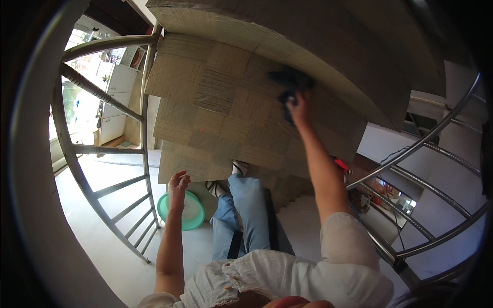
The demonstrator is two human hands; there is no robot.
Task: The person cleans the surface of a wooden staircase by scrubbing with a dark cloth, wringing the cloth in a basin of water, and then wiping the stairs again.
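Observation:
My right hand point(299, 106) is stretched out over a patterned tiled stair landing point(215, 100), closed on a dark cloth point(289, 77) that lies against the tiles close to the step's riser. The cloth is blurred, and its far part spreads towards the riser. My left hand point(180, 181) hangs by the landing's near left edge, fingers apart and slightly bent, with nothing in it. Below that hand, a green plastic basin point(198, 219) stands on a lower level; what it holds cannot be told.
Metal railings flank me, one at the left point(145, 96) and one at the right point(416, 148). A higher step point(231, 25) rises beyond the landing. My sandalled feet point(239, 168) are at its near edge. A red object point(341, 164) is beside my right arm.

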